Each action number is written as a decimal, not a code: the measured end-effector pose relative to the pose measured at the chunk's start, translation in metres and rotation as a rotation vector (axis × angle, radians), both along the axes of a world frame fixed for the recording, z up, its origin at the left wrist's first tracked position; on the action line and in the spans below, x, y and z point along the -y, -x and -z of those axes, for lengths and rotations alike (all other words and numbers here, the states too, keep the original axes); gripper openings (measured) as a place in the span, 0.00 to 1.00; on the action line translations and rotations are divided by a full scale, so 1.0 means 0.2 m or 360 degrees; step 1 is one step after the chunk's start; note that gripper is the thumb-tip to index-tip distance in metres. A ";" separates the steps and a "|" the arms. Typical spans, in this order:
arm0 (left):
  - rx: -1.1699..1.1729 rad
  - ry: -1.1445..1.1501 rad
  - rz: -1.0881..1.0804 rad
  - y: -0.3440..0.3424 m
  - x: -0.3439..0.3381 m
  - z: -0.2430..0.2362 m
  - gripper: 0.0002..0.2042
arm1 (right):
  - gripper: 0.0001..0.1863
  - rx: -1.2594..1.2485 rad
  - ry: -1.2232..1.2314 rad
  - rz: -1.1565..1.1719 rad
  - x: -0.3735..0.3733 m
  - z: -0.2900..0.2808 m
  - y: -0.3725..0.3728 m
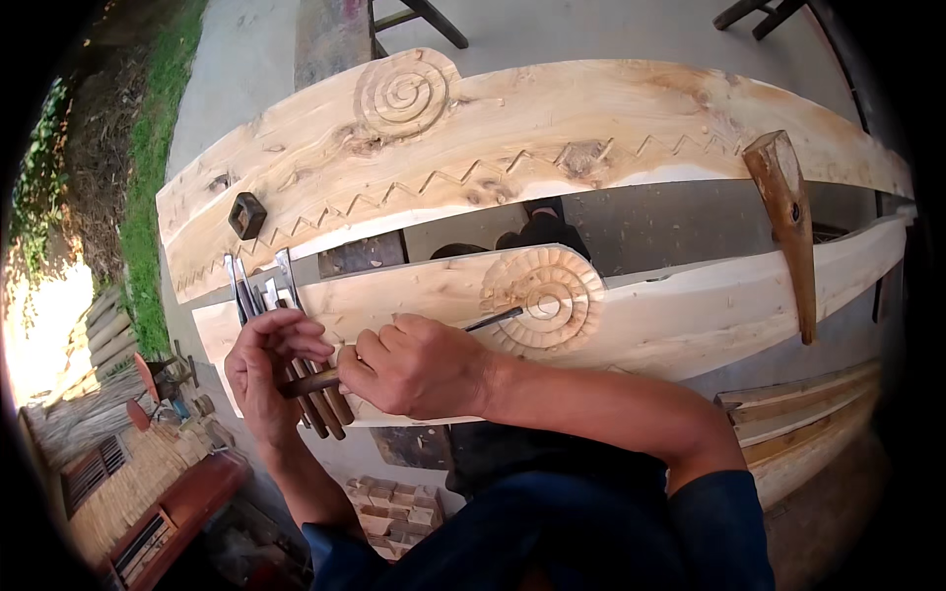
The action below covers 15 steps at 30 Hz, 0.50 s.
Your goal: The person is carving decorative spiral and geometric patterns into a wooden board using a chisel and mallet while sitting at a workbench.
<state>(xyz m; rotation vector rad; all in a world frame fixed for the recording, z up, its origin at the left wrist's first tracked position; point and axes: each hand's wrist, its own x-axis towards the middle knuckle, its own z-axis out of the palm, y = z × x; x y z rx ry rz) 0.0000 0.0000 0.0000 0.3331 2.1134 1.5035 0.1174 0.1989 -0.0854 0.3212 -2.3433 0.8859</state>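
My right hand is closed around a chisel, its blade pointing right over a round spiral carving on the near wooden board. The chisel's wooden handle sticks out to the left of my fist. At the handle's end is my left hand, fingers bent but apart; whether it touches the handle I cannot tell. Beneath and beside the left hand several more chisels lie side by side across the board, metal blades away from me and wooden handles toward me. Their middles are partly hidden.
A second long board, carved with a spiral and a zigzag line, lies farther off. On it sits a dark hexagonal block. A wooden mallet bridges both boards at right. Wood blocks are stacked below.
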 end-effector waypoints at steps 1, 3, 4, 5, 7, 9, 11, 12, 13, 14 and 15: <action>0.0066 0.0007 0.0068 -0.01 0.00 0.00 0.41 | 0.06 0.0014 -0.0019 0.0003 0.02 -0.01 -0.01; 0.0118 0.0013 0.0138 0.01 0.01 0.01 0.41 | 0.06 0.0013 -0.0037 0.0008 0.05 0.02 0.00; 0.0089 0.0019 0.0161 0.03 0.02 0.03 0.40 | 0.06 -0.0038 -0.0022 0.0025 0.06 0.05 0.03; 0.0062 0.0023 0.0182 0.05 0.03 0.05 0.40 | 0.06 -0.0087 -0.0008 0.0041 0.07 0.07 0.05; 0.0118 0.0043 0.0213 0.04 0.06 0.07 0.39 | 0.06 -0.0037 0.0021 0.0013 0.08 0.06 0.03; 0.0149 0.0052 0.0247 0.04 0.08 0.08 0.38 | 0.07 -0.0012 0.0039 -0.0012 0.09 0.06 0.02; 0.0139 0.0017 0.0253 0.04 0.08 0.09 0.36 | 0.07 0.0002 0.0012 -0.0008 0.11 0.07 0.02; 0.0136 0.0015 0.0248 0.04 0.09 0.09 0.36 | 0.07 0.0000 0.0010 -0.0013 0.11 0.07 0.02; 0.0131 0.0011 0.0244 0.04 0.08 0.09 0.35 | 0.05 0.0047 -0.0005 -0.0063 0.11 0.07 0.02; 0.0125 0.0007 0.0240 0.04 0.08 0.09 0.35 | 0.09 0.0095 -0.0019 -0.0113 0.10 0.07 0.03; 0.0124 0.0008 0.0240 0.05 0.09 0.10 0.35 | 0.09 0.0094 -0.0018 -0.0112 0.09 0.07 0.03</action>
